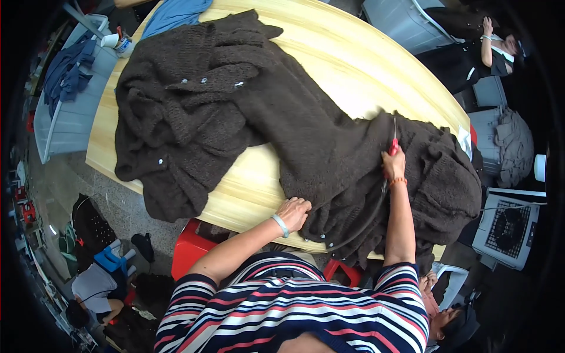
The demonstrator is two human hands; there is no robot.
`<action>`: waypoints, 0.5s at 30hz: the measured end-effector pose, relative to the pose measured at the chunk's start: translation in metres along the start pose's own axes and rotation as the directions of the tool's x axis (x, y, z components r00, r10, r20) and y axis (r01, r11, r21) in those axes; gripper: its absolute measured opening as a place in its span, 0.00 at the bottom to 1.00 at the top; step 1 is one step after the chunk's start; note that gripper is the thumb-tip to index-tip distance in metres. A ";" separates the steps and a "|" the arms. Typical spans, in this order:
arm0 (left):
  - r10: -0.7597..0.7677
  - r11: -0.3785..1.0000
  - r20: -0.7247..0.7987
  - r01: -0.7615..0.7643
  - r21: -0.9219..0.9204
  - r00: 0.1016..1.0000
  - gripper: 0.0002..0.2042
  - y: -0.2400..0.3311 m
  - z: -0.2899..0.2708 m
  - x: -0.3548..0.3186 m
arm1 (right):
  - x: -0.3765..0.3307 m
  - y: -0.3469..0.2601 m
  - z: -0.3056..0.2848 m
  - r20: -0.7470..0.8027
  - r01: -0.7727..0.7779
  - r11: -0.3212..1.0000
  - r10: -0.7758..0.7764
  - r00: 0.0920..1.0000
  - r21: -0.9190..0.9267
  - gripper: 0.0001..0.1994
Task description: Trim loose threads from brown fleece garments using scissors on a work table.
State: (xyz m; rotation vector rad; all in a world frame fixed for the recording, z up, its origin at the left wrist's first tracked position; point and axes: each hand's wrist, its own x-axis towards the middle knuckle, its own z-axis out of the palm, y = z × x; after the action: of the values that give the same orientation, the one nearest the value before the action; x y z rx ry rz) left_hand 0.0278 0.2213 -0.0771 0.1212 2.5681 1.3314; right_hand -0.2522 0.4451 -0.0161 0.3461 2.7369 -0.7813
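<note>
Red-handled tool (394, 145), right grip (394, 164) closed around it

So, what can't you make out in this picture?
All in the head view:
Red-handled tool: grip mostly covered by the right hand.
Dark brown garment: part covered by the left hand; edge left of the tool's tip blurred.
Blue cloth: cut off by the upper edge.
</note>
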 end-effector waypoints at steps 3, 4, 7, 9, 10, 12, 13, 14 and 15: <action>-0.058 0.964 -0.230 -0.006 -0.267 0.972 0.09 0.000 0.006 0.008 | 0.002 0.075 0.000 -0.111 0.193 0.975 -0.205 0.973 -0.108 0.17; -0.206 0.895 -0.372 0.020 -0.446 0.905 0.11 -0.005 0.006 0.008 | -0.003 0.085 0.001 -0.150 0.252 0.960 -0.268 0.952 -0.119 0.16; -0.492 0.854 -0.606 0.211 -0.475 0.625 0.27 -0.022 -0.010 0.003 | -0.043 0.051 -0.009 -0.202 0.381 0.894 -0.428 0.881 -0.234 0.19; -0.561 0.818 -0.617 0.257 -0.514 0.552 0.32 -0.037 -0.005 0.007 | -0.070 0.019 -0.018 -0.136 0.380 0.912 -0.401 0.906 -0.157 0.20; -0.630 0.722 -0.551 0.152 -0.675 0.548 0.35 -0.039 -0.003 0.008 | -0.083 0.003 -0.021 -0.067 0.381 0.921 -0.387 0.920 -0.086 0.20; -0.688 0.591 -0.475 0.044 -0.806 0.549 0.37 -0.040 0.001 0.013 | -0.110 -0.022 -0.022 0.043 0.394 0.919 -0.394 0.918 0.014 0.20; -0.694 0.492 -0.383 0.012 -0.871 0.610 0.35 -0.040 0.002 0.016 | -0.119 -0.026 -0.018 0.093 0.411 0.911 -0.412 0.906 0.033 0.21; -0.683 0.382 -0.292 -0.014 -0.924 0.670 0.34 -0.042 0.002 0.020 | -0.128 -0.029 -0.015 0.142 0.428 0.902 -0.430 0.891 0.050 0.21; -0.619 0.281 -0.216 -0.043 -0.959 0.755 0.29 -0.046 -0.001 0.024 | -0.135 -0.030 -0.012 0.174 0.467 0.883 -0.468 0.866 0.049 0.21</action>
State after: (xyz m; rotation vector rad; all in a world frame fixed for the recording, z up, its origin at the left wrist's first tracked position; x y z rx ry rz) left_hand 0.0066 0.1983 -0.1183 -1.1127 1.4347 2.6943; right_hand -0.1374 0.4061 0.0516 -0.3946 2.6669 -0.8815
